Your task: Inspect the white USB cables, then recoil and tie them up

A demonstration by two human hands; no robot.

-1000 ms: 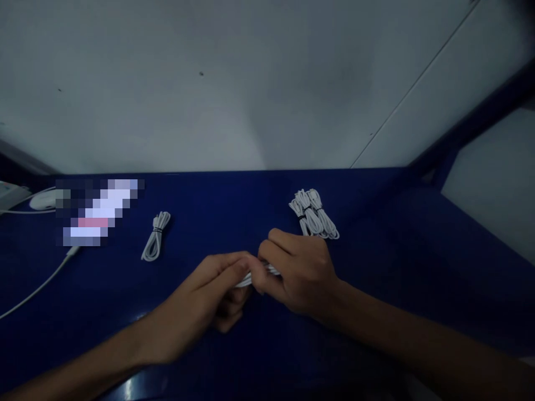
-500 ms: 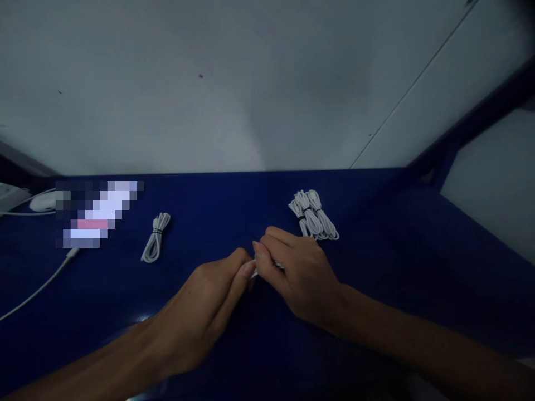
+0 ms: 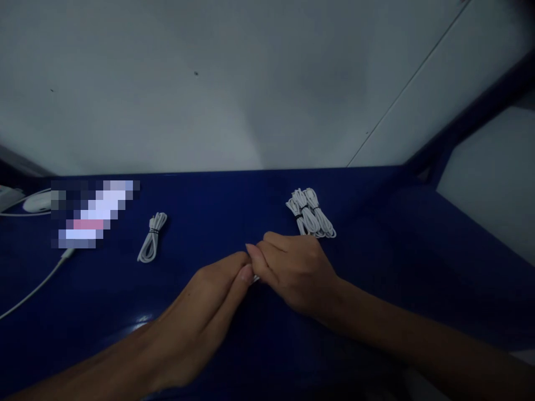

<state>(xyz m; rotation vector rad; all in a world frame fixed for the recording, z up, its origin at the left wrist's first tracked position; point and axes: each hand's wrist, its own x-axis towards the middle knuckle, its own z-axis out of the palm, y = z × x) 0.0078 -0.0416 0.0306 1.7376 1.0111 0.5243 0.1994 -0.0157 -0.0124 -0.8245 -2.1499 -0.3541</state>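
Note:
My left hand (image 3: 217, 295) and my right hand (image 3: 292, 270) meet over the blue table, both closed on a white cable (image 3: 256, 278). Only a sliver of that cable shows between the fingers; the rest is hidden by my hands. Just beyond my right hand lies a small pile of white cable bundles (image 3: 311, 214), each coiled and bound with a black tie. Further to the left, a single white cable bundle (image 3: 152, 238) with a dark tie rests apart from the pile.
The blue table (image 3: 217, 217) runs back to a pale wall (image 3: 167, 111). A pixelated bright object (image 3: 100, 211) lies at the left, with a white cord (image 3: 39, 292) leading from it. Behind it sits a white rounded device (image 3: 37, 201). A blue frame post (image 3: 443, 161) stands at the right.
My hands have drawn closer together, and less of the held white cable shows between them. The view has shifted slightly; the bundles on the table lie as before.

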